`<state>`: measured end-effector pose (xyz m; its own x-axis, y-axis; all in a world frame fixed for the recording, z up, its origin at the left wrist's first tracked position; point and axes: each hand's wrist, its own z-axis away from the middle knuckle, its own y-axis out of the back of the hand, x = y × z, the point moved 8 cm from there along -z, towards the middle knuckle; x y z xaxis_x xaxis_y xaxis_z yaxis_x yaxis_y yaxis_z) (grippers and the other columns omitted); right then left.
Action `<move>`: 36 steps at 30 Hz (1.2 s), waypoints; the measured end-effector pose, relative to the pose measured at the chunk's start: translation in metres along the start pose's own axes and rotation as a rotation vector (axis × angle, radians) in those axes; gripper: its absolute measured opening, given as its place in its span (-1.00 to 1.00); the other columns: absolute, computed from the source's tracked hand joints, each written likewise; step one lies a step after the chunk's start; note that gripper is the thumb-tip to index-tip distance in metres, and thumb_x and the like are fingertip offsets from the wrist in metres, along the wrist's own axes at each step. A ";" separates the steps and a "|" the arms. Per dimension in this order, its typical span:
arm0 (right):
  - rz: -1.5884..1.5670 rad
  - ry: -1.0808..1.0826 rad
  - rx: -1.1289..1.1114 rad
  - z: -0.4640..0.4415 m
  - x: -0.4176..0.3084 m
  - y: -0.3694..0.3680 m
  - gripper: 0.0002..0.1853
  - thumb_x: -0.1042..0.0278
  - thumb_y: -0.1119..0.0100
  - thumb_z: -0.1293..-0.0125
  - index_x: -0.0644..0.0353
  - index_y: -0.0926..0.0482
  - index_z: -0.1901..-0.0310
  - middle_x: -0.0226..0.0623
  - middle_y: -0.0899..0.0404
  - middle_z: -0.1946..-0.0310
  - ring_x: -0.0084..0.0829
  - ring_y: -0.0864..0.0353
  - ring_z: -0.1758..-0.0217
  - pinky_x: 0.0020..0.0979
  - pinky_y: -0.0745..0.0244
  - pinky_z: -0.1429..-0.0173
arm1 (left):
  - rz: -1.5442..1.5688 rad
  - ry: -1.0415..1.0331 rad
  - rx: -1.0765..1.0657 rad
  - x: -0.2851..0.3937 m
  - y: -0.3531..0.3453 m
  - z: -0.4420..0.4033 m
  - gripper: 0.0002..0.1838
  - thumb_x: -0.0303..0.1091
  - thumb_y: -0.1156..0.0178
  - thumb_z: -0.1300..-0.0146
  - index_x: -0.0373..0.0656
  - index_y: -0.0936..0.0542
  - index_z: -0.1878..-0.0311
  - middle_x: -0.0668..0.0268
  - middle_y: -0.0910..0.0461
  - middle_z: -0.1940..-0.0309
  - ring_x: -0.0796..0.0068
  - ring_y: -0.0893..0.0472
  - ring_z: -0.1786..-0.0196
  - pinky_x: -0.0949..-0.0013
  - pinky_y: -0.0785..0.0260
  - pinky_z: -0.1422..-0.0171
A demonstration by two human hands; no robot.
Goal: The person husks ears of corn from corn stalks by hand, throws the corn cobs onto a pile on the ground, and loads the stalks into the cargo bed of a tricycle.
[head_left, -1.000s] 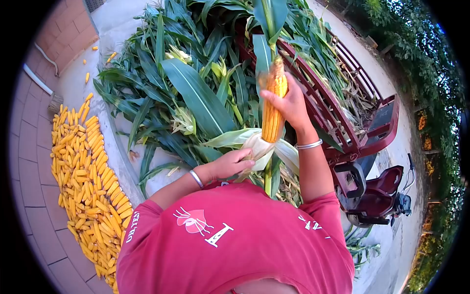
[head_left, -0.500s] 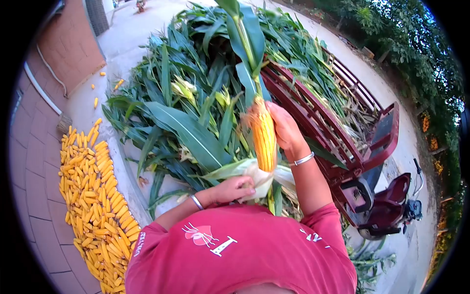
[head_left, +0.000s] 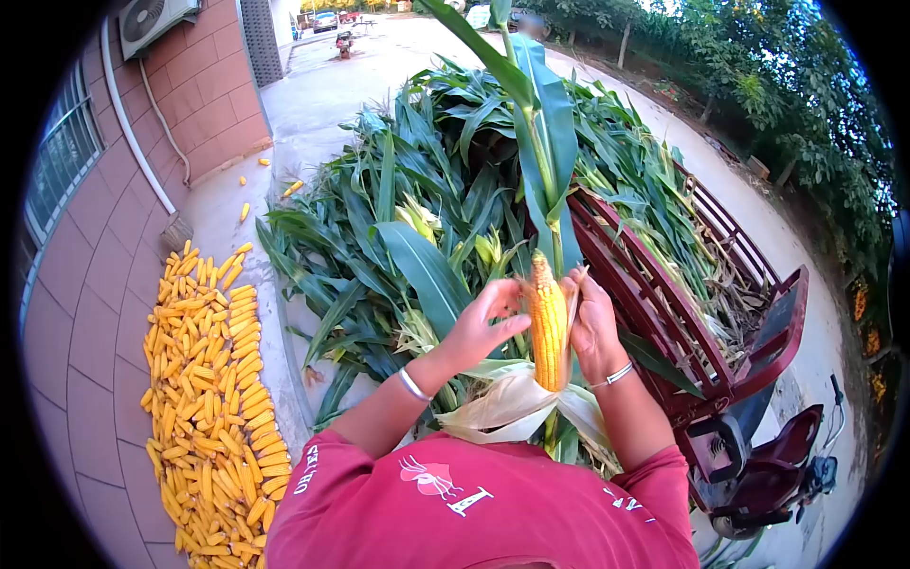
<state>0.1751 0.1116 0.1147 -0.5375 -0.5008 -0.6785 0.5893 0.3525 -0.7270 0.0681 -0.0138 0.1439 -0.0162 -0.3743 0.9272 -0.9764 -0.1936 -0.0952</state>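
A yellow corn cob [head_left: 548, 327] stands upright in front of my chest, still on its green stalk [head_left: 542, 171], with kernels bare up to the tip. Its pale husk [head_left: 507, 408] is peeled down and spread around the base. My left hand [head_left: 485, 324] is at the cob's left side, thumb and fingers apart, fingertips near the upper cob. On the right side, my right hand [head_left: 593, 327] has its fingers closed at the top of a thin, pale husk strip [head_left: 571, 308] beside the cob. Some fingertips are partly hidden.
A heap of green corn stalks [head_left: 379, 223] lies ahead. To the right is a dark red slatted cart [head_left: 654, 284] loaded with stalks, attached to a three-wheeler [head_left: 773, 465]. Husked cobs [head_left: 213, 408] are piled at the left by a tiled wall [head_left: 85, 379].
My left hand has risen from the husk at the base to the cob's upper left. The silk around the tip is off, and the husk hangs lower. The view has tilted up.
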 end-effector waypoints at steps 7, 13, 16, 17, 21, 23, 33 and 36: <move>-0.034 0.327 -0.012 0.048 -0.014 -0.007 -0.74 0.31 0.19 -0.53 0.11 -0.29 0.40 -0.57 -0.10 0.60 -0.64 -0.01 0.57 -0.54 -0.03 0.48 | 0.290 0.077 0.170 -0.023 -0.037 -0.016 -0.63 -0.38 -0.25 -0.26 -0.22 -0.39 -0.08 0.32 -0.54 0.16 0.57 -0.55 0.09 0.47 -0.41 -0.08; 1.216 0.154 -0.087 0.157 0.081 0.120 -0.72 0.27 0.10 -0.47 0.25 -0.54 0.30 -0.09 -0.50 0.49 -0.27 -0.51 0.43 -0.34 -0.45 0.23 | 0.299 0.201 0.385 -0.087 -0.005 -0.009 -0.79 -0.32 -0.20 -0.28 -0.17 -0.45 0.12 0.27 -0.57 0.37 0.42 -0.62 0.35 0.34 -0.53 0.21; 1.176 0.047 0.136 0.185 0.089 0.171 -0.70 0.24 0.10 -0.48 0.27 -0.53 0.28 -0.17 -0.48 0.53 -0.34 -0.44 0.48 -0.35 -0.41 0.30 | 0.273 0.283 0.369 -0.122 -0.027 0.009 -0.81 -0.34 -0.19 -0.29 -0.16 -0.44 0.12 0.26 -0.58 0.37 0.42 -0.62 0.35 0.33 -0.54 0.19; 1.101 0.023 0.183 0.188 0.092 0.187 -0.69 0.23 0.10 -0.49 0.28 -0.52 0.28 -0.25 -0.48 0.55 -0.41 -0.42 0.50 -0.36 -0.39 0.33 | 0.245 0.312 0.365 -0.134 -0.031 0.013 -0.82 -0.35 -0.19 -0.29 -0.16 -0.44 0.12 0.26 -0.58 0.36 0.42 -0.62 0.34 0.33 -0.54 0.18; 0.931 -0.102 0.278 0.176 0.079 0.195 -0.74 0.22 -0.05 -0.43 0.28 -0.52 0.25 -0.44 -0.47 0.51 -0.65 -0.39 0.41 -0.48 -0.40 0.28 | 0.255 0.313 0.297 -0.132 -0.044 0.003 -0.76 -0.30 -0.28 -0.24 -0.14 -0.47 0.12 0.39 -0.55 0.31 0.58 -0.55 0.27 0.45 -0.43 0.10; 1.093 0.185 0.229 0.169 0.059 0.164 -0.77 0.25 -0.21 -0.33 0.25 -0.52 0.17 -0.42 -0.51 0.43 -0.63 -0.44 0.36 -0.51 -0.43 0.21 | 0.259 0.285 0.277 -0.124 -0.048 0.000 -0.75 -0.31 -0.27 -0.24 -0.14 -0.46 0.11 0.39 -0.53 0.29 0.59 -0.54 0.27 0.45 -0.43 0.11; 1.095 -0.041 -0.297 0.087 0.084 0.128 -0.10 0.18 -0.59 0.12 0.27 -0.31 -0.26 -0.22 -0.48 -0.11 -0.35 -0.43 -0.20 -0.32 -0.32 -0.29 | 0.111 0.250 0.196 -0.103 -0.062 -0.009 -0.63 -0.34 -0.36 -0.16 -0.19 -0.41 0.07 0.34 -0.53 0.29 0.56 -0.56 0.25 0.43 -0.47 0.15; 0.841 -0.221 -0.348 0.092 0.108 0.120 -0.11 0.18 -0.60 0.14 0.25 -0.33 -0.24 -0.31 -0.49 -0.10 -0.42 -0.43 -0.17 -0.32 -0.34 -0.28 | 0.064 0.201 0.155 -0.107 -0.055 -0.005 -0.45 -0.33 -0.37 -0.15 -0.19 -0.35 -0.16 0.36 -0.51 0.25 0.57 -0.56 0.25 0.42 -0.48 0.15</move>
<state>0.2429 0.0268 -0.0361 0.1308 -0.1003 -0.9863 0.4993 0.8662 -0.0219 0.1225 0.0416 0.0523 -0.1344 -0.2054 0.9694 -0.9278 -0.3176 -0.1959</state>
